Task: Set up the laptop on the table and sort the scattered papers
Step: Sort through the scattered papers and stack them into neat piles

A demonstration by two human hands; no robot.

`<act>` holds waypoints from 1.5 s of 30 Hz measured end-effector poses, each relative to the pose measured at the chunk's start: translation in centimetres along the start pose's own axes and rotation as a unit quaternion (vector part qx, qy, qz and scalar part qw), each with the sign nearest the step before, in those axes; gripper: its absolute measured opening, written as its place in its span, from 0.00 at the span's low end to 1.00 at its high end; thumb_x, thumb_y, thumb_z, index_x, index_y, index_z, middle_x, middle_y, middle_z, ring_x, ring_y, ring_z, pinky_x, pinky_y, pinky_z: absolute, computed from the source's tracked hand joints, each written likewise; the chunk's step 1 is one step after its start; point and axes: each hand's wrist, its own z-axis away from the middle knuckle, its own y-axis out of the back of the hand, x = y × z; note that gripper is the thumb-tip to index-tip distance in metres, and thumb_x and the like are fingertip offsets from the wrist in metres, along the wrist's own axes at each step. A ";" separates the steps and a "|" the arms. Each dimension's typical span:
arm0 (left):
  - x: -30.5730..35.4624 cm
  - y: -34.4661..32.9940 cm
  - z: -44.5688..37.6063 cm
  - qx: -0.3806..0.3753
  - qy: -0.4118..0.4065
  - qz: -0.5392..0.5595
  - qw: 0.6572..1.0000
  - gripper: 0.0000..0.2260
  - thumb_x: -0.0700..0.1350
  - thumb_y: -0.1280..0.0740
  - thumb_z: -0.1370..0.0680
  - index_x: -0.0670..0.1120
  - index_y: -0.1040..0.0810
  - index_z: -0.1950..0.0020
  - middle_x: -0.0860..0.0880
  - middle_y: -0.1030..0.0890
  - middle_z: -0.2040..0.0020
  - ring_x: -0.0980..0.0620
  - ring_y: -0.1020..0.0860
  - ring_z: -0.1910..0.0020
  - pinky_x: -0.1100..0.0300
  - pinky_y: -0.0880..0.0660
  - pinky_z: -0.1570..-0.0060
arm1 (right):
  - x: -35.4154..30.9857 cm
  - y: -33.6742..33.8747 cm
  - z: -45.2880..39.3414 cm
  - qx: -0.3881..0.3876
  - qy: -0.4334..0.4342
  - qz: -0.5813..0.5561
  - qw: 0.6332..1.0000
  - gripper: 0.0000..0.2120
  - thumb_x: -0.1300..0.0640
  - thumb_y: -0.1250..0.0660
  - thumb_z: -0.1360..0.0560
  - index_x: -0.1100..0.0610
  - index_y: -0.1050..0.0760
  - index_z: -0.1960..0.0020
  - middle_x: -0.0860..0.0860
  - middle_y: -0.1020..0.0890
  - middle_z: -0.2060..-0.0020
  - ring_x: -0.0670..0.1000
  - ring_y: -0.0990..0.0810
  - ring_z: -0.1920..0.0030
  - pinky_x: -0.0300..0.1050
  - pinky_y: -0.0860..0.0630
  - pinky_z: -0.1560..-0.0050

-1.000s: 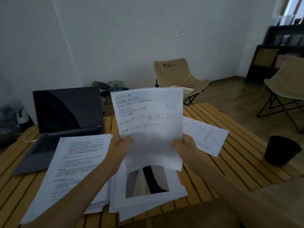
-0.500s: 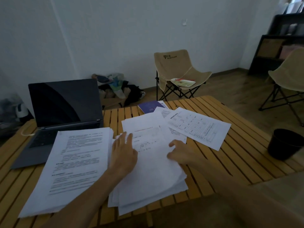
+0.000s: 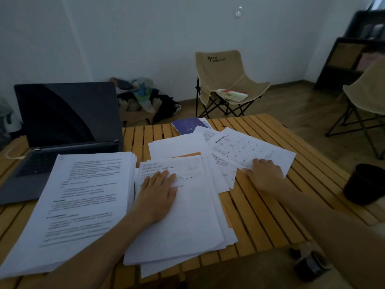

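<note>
An open dark laptop (image 3: pixel 62 126) stands at the far left of the slatted wooden table (image 3: pixel 260 215), its screen black. A thick printed stack (image 3: pixel 79 205) lies in front of it, partly over the keyboard. My left hand (image 3: pixel 156 195) lies flat, fingers apart, on a middle pile of white sheets (image 3: pixel 187 226). My right hand (image 3: pixel 264 174) presses on the near edge of a printed table sheet (image 3: pixel 250 149) at the right of the spread. More loose sheets (image 3: pixel 179 147) fan out behind, with an orange sheet edge showing.
A dark blue booklet (image 3: pixel 189 125) lies at the table's far edge. A black bin (image 3: pixel 364 184) stands on the floor at the right. Two beige folding chairs (image 3: pixel 227 80) stand beyond, and bags (image 3: pixel 143 97) lie against the wall.
The sheet I held up with both hands came down onto the middle pile. My left hand stayed flat on it, and my right hand slid right onto the printed table sheet.
</note>
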 end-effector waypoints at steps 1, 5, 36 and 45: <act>-0.1 0.0 -0.1 0.003 0.002 0.002 1.000 0.34 0.63 0.65 0.25 0.54 0.47 0.20 0.51 0.48 0.20 0.50 0.53 0.21 0.50 0.58 0.23 | -0.1 0.0 0.3 0.020 0.011 0.024 0.999 0.21 0.38 0.50 0.18 0.54 0.30 0.42 0.55 0.22 0.45 0.55 0.24 0.45 0.52 0.26 0.46; 0.1 0.0 0.0 0.001 -0.002 0.000 1.000 0.35 0.63 0.66 0.26 0.54 0.47 0.21 0.51 0.48 0.20 0.50 0.53 0.21 0.50 0.58 0.23 | -1.0 0.0 1.3 0.044 0.054 0.124 0.990 0.15 0.46 0.50 0.16 0.54 0.31 0.43 0.53 0.20 0.49 0.53 0.21 0.50 0.46 0.29 0.57; 0.0 -0.2 0.0 0.021 0.000 0.005 1.000 0.32 0.60 0.59 0.23 0.51 0.41 0.21 0.49 0.42 0.21 0.49 0.48 0.21 0.48 0.53 0.22 | 9.2 2.8 -2.2 -0.165 -0.144 -0.099 0.971 0.41 0.29 0.23 0.43 0.57 0.26 0.42 0.54 0.20 0.44 0.56 0.22 0.44 0.53 0.26 0.43; 0.2 -0.1 0.1 0.027 -0.011 0.007 1.000 0.23 0.54 0.50 0.16 0.51 0.42 0.22 0.48 0.42 0.21 0.48 0.48 0.21 0.48 0.53 0.22 | 5.6 5.8 1.3 -0.025 -0.083 -0.025 0.996 0.13 0.58 0.36 0.22 0.59 0.30 0.38 0.53 0.23 0.56 0.53 0.23 0.58 0.47 0.23 0.60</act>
